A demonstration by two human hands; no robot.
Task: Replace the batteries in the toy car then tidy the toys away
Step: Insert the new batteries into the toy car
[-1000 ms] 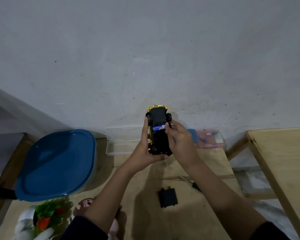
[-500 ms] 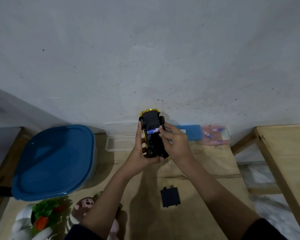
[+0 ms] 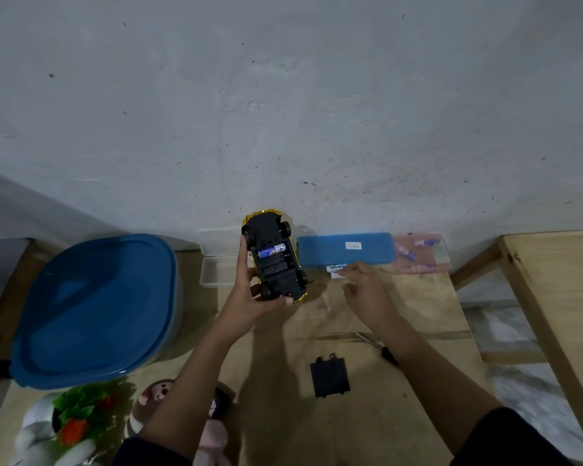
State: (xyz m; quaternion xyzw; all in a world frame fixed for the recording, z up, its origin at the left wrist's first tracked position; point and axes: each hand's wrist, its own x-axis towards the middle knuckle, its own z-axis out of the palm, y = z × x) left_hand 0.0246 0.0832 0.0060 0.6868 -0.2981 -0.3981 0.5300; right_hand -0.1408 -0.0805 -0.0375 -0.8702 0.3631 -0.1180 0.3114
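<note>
My left hand point(image 3: 249, 290) grips a yellow toy car point(image 3: 275, 260) turned upside down, black underside towards me. One blue battery point(image 3: 272, 251) lies in its uncovered battery bay. My right hand point(image 3: 364, 289) hovers to the right of the car, fingers apart and holding nothing, just in front of a blue flat box point(image 3: 345, 248). The black battery cover point(image 3: 330, 379) lies on the wooden table near me. A pink clear tray point(image 3: 421, 253) with several blue batteries sits at the far right by the wall.
A large blue-lidded tub point(image 3: 91, 311) stands at the left. A clear plastic container point(image 3: 216, 269) sits behind the car. Plush toys point(image 3: 155, 398) and a green-and-orange toy point(image 3: 78, 415) lie at the near left. A screwdriver point(image 3: 382, 349) lies under my right forearm. A second wooden table point(image 3: 559, 290) stands right.
My right hand has left the car's battery bay and moved right, towards the blue box. The battery stays in the bay. The left hand still holds the car.
</note>
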